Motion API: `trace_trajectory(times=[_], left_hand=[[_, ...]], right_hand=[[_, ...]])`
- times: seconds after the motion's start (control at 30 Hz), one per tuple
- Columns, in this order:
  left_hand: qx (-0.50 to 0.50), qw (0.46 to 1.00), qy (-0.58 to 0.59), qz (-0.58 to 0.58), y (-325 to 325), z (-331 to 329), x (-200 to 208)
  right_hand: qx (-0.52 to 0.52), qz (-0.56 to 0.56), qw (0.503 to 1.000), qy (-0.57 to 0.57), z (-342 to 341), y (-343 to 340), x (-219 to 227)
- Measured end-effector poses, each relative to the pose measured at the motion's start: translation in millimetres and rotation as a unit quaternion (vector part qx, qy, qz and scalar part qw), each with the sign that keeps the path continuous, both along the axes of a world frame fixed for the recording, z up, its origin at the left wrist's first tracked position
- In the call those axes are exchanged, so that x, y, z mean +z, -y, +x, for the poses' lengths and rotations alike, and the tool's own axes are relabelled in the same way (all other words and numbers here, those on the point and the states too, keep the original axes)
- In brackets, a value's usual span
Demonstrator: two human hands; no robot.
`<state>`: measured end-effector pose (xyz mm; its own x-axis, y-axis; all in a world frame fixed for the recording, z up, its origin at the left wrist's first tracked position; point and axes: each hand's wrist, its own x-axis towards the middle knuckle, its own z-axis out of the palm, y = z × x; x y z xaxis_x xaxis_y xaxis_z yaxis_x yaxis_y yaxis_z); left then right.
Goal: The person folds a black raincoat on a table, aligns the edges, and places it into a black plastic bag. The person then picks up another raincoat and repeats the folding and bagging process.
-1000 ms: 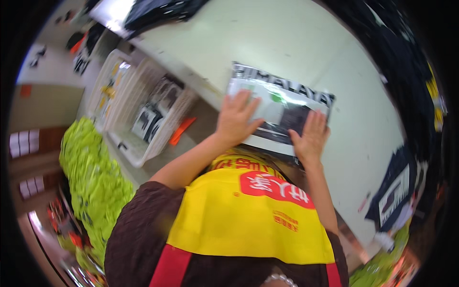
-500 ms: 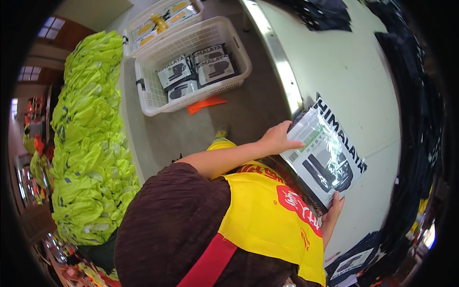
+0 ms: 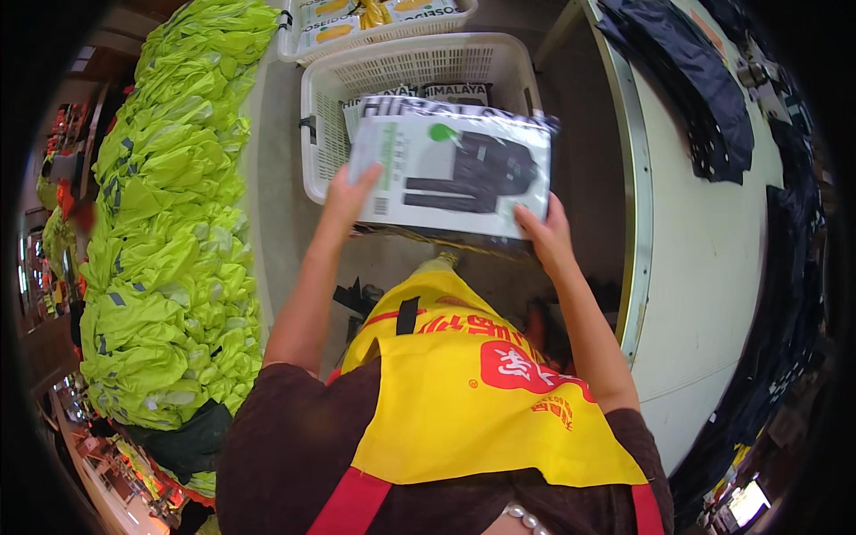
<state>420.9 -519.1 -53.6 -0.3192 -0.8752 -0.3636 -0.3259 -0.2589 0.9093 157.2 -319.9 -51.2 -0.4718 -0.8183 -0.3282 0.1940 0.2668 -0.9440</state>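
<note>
Between my two hands is a flat plastic-wrapped clothing package (image 3: 428,169) with a white printed insert picturing a dark jacket and trousers. My left hand (image 3: 349,198) grips its left edge, thumb on top. At the lower right corner, my right hand (image 3: 546,230) clasps it with the thumb over the front. The package hangs in front of a white plastic basket (image 3: 526,85), covering much of its inside. Similar packages (image 3: 456,93) show in the basket behind its top edge.
A second white basket (image 3: 308,49) with yellow-pictured packages stands beyond the first. On the left rises a long heap of neon-yellow garments (image 3: 178,267). To the right runs a pale worktable (image 3: 704,267) with a metal edge, bearing dark folded garments (image 3: 682,80).
I have turned from the table toward the baskets. The package has moved left off the table to in front of the near basket, both hands still holding it.
</note>
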Motion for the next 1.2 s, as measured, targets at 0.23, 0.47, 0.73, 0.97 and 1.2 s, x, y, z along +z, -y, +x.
trace_trajectory(times=[0.23,0.47,0.73,0.97,1.2], left_hand=[[0.046,0.838,0.432,-0.330,139.7,115.2,-132.1],[-0.068,0.893,0.402,-0.188,94.3,101.6,-184.8],[-0.546,0.737,0.397,-0.034,-49.5,29.6,-208.1],[-0.794,0.492,0.273,-0.229,-105.8,-131.9,-161.7],[-0.798,0.546,-0.016,-0.257,-292.1,-241.3,-89.2]], right_hand=[[0.180,0.043,0.908,-0.376,44.6,135.9,-72.2],[0.373,0.114,0.880,-0.272,63.6,47.1,-52.6],[0.222,0.380,0.854,-0.278,68.4,-160.1,-78.1],[-0.279,0.444,0.849,-0.068,165.5,-341.3,-138.8],[-0.480,0.468,0.717,0.190,390.5,-433.9,-206.3]])
